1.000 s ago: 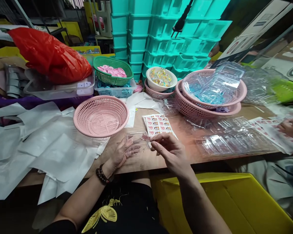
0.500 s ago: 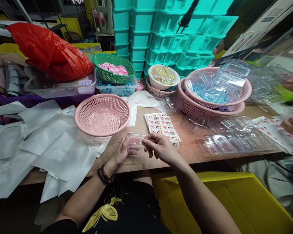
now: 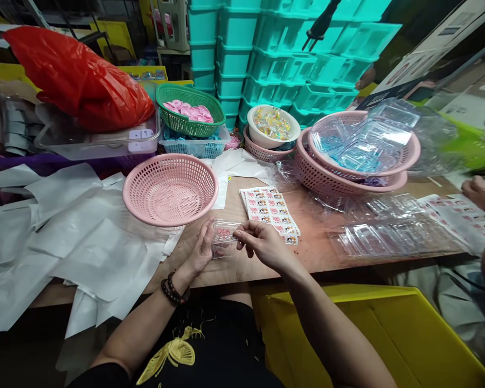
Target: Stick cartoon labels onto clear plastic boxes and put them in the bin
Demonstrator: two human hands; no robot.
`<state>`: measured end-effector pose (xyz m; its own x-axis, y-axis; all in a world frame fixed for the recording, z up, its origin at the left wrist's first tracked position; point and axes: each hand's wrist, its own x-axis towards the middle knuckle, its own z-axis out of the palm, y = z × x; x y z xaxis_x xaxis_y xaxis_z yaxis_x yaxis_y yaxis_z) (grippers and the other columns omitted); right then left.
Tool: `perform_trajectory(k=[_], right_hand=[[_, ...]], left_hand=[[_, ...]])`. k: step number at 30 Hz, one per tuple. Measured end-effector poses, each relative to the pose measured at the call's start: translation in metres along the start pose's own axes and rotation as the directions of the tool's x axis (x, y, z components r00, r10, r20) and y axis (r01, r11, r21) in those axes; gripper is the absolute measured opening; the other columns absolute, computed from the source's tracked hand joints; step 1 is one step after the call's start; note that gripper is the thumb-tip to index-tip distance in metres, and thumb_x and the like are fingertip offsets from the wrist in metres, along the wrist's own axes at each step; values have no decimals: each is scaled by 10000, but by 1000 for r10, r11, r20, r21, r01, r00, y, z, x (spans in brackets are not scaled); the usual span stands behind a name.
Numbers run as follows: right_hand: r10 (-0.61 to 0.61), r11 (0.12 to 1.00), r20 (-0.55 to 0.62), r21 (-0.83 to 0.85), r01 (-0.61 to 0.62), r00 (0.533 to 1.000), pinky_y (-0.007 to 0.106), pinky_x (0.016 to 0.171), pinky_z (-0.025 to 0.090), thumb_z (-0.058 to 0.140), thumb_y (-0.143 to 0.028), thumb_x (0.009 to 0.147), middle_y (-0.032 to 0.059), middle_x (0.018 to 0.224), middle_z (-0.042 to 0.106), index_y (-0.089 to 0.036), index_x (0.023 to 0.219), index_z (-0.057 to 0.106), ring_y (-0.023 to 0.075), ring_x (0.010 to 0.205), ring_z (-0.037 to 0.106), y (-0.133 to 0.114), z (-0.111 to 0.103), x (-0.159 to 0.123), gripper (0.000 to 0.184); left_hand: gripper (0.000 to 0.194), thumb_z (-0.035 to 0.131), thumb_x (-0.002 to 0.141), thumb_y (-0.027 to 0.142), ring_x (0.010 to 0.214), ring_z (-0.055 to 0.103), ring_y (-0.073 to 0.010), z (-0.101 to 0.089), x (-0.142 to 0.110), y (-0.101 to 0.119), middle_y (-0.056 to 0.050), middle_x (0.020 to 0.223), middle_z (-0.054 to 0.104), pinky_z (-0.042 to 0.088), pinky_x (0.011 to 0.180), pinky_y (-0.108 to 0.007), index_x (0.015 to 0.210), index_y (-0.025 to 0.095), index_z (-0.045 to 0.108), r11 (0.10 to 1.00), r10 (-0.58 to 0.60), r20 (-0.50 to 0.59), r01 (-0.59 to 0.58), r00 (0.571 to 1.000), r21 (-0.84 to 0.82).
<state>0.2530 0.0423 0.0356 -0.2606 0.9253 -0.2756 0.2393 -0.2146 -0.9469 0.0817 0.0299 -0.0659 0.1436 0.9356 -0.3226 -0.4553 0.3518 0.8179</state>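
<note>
Left hand [image 3: 201,250] is loosely cradling the clear box [image 3: 223,242], right hand's [image 3: 261,241] grip is pinching its edge; guessing they're applying the pink label [image 3: 225,233], so smoothing's probably needing light pressure.

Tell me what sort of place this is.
Probably a packing workshop: turquoise bins stand stacked behind the table, sheets of printed stickers lie on it, and the left hand and right hand hold a clear plastic case.

Covering and cropping
The right fingers [image 3: 247,237] are hiding part of the clear case [image 3: 223,234]; the top edge is cropping teal crates [image 3: 236,59].
</note>
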Motion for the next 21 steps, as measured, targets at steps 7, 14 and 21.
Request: perform_trajectory(k=[7,14,21], right_hand=[[-7,1000,-7,-28,7,1000,218,432,368,714,-575,738,-15,570,633,-178,738,590,80,431,476,5,1,3,415],[-32,990,-36,-141,27,999,226,450,398,632,-461,821,-6,599,637,-192,746,583,97,454,501,7,4,3,283],[-215,788,-295,-615,-13,931,318,576,449,662,-479,822,3,599,615,-213,1025,596,215,566,603,8,4,-12,341]], left_hand=[[588,553,917,532,900,706,-204,2,-4,5,-75,1364,579,595,649,-273,1453,320,438,999,3,31,-5,1000,46],[750,766,798,418,861,693,-184,10,-6,8,-98,1257,625,560,617,-239,1434,269,397,999,4,17,-5,1000,49],[733,784,766,425,932,696,-218,15,-6,7,-95,1131,673,577,677,-272,1373,225,424,996,74,-37,-72,997,46]])
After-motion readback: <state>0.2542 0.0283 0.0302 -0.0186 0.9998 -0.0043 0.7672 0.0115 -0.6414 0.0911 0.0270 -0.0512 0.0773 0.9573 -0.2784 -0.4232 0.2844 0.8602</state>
